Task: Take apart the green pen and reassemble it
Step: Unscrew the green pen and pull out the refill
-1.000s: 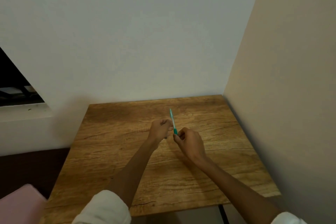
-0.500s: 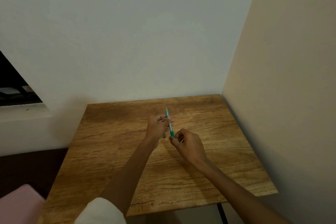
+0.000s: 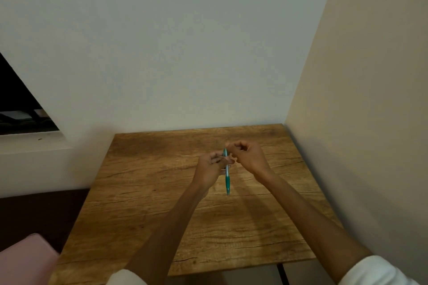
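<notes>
Left hand point(image 3: 209, 169) is pinching the pen point(image 3: 227, 172) mid-barrel, upright over the desk's point(image 3: 143, 192) far half. Right hand point(image 3: 246, 157) is pinching its top end, likely steadying it for unscrewing.

Plain room corner, wooden table point(image 3: 143, 192)

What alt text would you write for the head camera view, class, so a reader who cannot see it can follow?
Two hands hold a green pen upright above a wooden table, tip pointing down: the left hand grips its middle and the right hand pinches its top end. The table stands in a corner of plain walls, and white sleeves show at the bottom edge.
</notes>
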